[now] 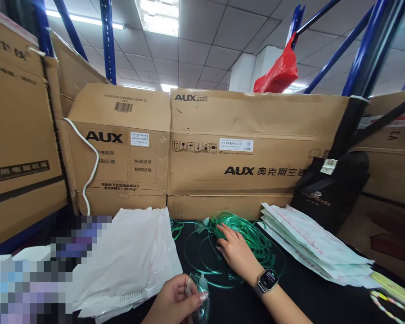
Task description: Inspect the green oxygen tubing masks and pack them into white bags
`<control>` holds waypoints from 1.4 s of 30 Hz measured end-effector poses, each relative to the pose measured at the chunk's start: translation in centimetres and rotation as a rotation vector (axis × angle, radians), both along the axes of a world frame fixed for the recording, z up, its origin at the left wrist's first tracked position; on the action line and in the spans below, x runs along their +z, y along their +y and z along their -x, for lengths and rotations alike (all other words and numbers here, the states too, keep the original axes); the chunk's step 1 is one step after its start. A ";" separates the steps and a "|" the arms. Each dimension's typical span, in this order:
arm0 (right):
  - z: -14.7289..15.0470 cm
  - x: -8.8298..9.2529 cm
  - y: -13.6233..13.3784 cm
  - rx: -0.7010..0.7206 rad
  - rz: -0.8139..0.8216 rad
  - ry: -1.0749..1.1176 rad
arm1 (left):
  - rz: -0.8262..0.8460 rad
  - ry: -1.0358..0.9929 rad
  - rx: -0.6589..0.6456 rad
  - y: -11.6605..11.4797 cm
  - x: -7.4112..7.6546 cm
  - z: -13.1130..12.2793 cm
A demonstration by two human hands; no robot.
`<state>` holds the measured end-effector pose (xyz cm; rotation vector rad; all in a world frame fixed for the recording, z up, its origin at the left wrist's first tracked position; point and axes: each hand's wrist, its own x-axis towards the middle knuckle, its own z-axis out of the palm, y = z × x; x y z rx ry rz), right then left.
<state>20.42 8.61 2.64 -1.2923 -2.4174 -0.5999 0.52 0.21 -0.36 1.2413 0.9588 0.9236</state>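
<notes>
My left hand (180, 299) is closed at the bottom middle, with a clear plastic mask-like piece (203, 299) pinched between thumb and fingers. Its lower part runs out of the picture. Farther forward, my right hand (238, 254) reaches into a tangled coil of green tubing (256, 236), its fingertips curled onto the strands at the left side. The coil partly hides behind this hand, which has a watch (268, 280) on its wrist. Loose loops of the tubing spread leftward over the black surface. Beside the coil lies another small clear plastic piece (202, 224).
White plastic mailing bags (128, 261) lie at left, and another stack of pale bags (317, 243) at right. A yellow item with a beaded strap (394, 290) sits at the right edge. Cardboard panels (236, 121) wall the back. A black bag (330, 193) hangs at right.
</notes>
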 end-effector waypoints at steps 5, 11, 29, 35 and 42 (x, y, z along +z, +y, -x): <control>0.0 -0.5 0.0 -0.008 0.063 -0.009 | -0.022 -0.029 0.023 0.1 -0.2 -0.2; 0.5 -0.8 0.2 -0.025 0.114 -0.010 | -0.014 -0.033 0.018 -0.1 -0.1 -0.3; 0.3 -0.1 0.5 0.134 0.274 0.654 | 0.011 -0.083 0.036 -0.5 0.9 -0.2; 0.1 0.7 1.2 0.158 0.441 1.148 | 0.011 -0.099 0.029 -0.5 1.0 -0.2; -0.6 1.9 0.8 0.144 0.653 1.514 | 0.018 -0.078 0.026 -0.4 1.0 0.0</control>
